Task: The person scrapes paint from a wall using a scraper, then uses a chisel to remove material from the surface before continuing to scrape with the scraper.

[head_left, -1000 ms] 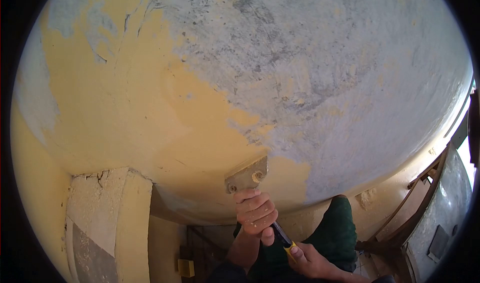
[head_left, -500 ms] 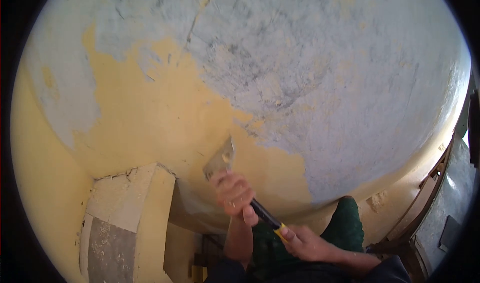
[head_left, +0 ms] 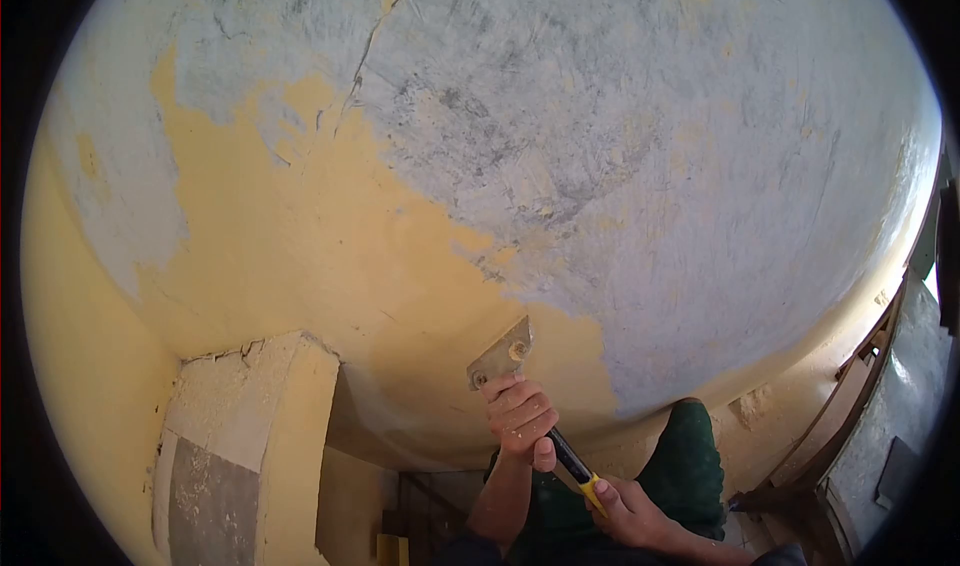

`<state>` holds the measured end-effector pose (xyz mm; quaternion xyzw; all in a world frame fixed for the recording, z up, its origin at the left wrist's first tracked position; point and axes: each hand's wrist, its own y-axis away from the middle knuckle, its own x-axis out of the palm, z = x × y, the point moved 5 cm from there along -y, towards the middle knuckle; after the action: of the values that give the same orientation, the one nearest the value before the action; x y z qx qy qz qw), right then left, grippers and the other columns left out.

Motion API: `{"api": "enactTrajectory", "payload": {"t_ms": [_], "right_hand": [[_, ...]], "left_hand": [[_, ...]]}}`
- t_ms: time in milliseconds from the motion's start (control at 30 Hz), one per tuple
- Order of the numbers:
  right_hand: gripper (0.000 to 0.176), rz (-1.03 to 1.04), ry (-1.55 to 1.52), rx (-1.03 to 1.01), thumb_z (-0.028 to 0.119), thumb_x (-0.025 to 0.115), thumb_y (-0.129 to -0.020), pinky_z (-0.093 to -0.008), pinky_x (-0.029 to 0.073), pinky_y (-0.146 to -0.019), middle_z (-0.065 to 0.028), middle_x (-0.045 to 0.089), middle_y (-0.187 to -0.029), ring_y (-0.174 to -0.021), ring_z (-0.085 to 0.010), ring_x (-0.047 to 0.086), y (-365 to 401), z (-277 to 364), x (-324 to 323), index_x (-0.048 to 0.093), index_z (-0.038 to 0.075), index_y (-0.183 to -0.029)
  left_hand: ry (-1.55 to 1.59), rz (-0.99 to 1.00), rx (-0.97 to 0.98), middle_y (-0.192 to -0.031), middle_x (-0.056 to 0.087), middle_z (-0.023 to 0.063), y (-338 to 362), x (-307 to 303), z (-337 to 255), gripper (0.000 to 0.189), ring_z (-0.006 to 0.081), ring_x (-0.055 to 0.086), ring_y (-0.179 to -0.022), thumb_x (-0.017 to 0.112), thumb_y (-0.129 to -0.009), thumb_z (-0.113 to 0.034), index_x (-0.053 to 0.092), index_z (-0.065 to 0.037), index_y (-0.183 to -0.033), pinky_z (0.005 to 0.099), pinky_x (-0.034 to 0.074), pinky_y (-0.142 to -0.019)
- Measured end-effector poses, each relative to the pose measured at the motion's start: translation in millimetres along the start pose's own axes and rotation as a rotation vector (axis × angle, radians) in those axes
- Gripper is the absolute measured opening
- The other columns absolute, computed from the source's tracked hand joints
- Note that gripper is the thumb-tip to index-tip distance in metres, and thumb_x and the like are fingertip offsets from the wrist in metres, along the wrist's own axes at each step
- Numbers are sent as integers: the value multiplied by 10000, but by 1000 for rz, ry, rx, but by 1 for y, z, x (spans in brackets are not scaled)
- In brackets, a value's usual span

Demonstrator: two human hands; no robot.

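A scraper with a flat metal blade (head_left: 503, 354) and a black and yellow handle (head_left: 572, 458) is in both my hands. My left hand (head_left: 522, 415) wraps round it just below the blade. Lower down and to the right, my right hand (head_left: 628, 511) grips the yellow end of the handle. The blade lies over the yellow paint (head_left: 400, 266) of the wall, below the ragged edge of the grey-blue area (head_left: 690, 246). Whether the blade touches the wall, I cannot tell.
A ledge (head_left: 236, 396) with crumbs and a grey patch juts out at the lower left. My knee in green cloth (head_left: 688, 456) is near the wall's foot. At the far right stands a grey surface (head_left: 893, 406) with a dark flat piece (head_left: 900, 471) on it.
Both hands and the scraper have moved to the right, and the blade is lower in view. The grip of each hand looks the same. The view has shifted slightly.
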<state>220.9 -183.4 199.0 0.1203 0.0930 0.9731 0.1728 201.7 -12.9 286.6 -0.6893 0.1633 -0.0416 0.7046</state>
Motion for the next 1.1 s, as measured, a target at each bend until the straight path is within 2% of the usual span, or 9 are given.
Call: {"api": "enactTrajectory", "payload": {"t_ms": [200, 267, 400, 500, 633, 700, 800, 867, 1100], "right_hand": [[596, -45, 187, -98, 572, 301, -1031, -255, 389, -526, 1, 482, -647, -567, -96, 467, -16, 14, -2, 507, 44, -846], [599, -3, 132, -69, 566, 297, -1034, -259, 390, -525, -4, 487, -642, -565, -102, 471, -19, 13, 1, 509, 40, -840], [605, 86, 84, 39, 561, 300, -1037, -267, 394, -523, -8, 492, -629, -555, -110, 477, -19, 49, 6, 509, 28, -841], [610, 66, 186, -34, 576, 315, -1029, -270, 397, -519, -9, 485, -616, -549, -112, 473, -29, 64, 4, 511, 28, -846], [587, 72, 138, -112, 551, 341, -1033, -295, 404, -526, -22, 486, -611, -553, -123, 475, -31, 49, 6, 520, 20, -860], [561, 24, 293, -283, 516, 365, -1037, -324, 420, -547, -45, 505, -617, -567, -138, 491, -21, 36, 3, 530, 2, -886], [551, -42, 337, -229, 504, 384, -1034, -339, 433, -565, -59, 526, -634, -584, -145, 508, -5, 0, -6, 537, -8, -900], [563, -44, 315, -152, 517, 381, -1030, -336, 437, -567, -61, 532, -637, -589, -145, 513, 4, -21, -11, 541, -6, -898], [596, -75, 174, -22, 548, 352, -1026, -309, 427, -555, -35, 525, -638, -595, -124, 511, 5, -60, -22, 532, 2, -868]], "left_hand": [[30, 3, 5, -464, 474, 34, 4, 3, 16, 482, 207, 543, -531, 389, -823, -372, 520, -80, -463, 392, 399, -800], [38, 25, 18, -527, 523, 50, -3, -1, 18, 447, 221, 600, -616, 398, -850, -339, 549, -68, -529, 389, 422, -824], [-3, 64, 44, -525, 519, 49, -31, -8, 24, 444, 221, 595, -603, 400, -845, -336, 544, -69, -521, 399, 423, -817], [-21, -10, 125, -523, 514, 46, -49, -16, 30, 422, 218, 588, -587, 409, -826, -332, 543, -74, -519, 410, 424, -800], [-57, -77, 138, -524, 517, 37, -37, -23, 23, 387, 211, 585, -579, 417, -801, -324, 551, -93, -522, 407, 423, -789], [-45, -129, 134, -525, 520, 32, -17, -27, 10, 383, 205, 587, -582, 415, -801, -323, 554, -98, -524, 397, 421, -792], [-63, 11, 142, -535, 531, 21, 12, -20, -13, 388, 189, 589, -589, 412, -813, -326, 560, -101, -533, 371, 418, -812], [-67, 135, 23, -547, 541, 16, 27, -10, -23, 391, 178, 593, -602, 413, -820, -327, 564, -97, -542, 353, 416, -828], [-13, 205, -41, -573, 563, 7, 56, 11, -21, 389, 183, 595, -623, 428, -800, -338, 591, -99, -539, 379, 394, -841]]}}
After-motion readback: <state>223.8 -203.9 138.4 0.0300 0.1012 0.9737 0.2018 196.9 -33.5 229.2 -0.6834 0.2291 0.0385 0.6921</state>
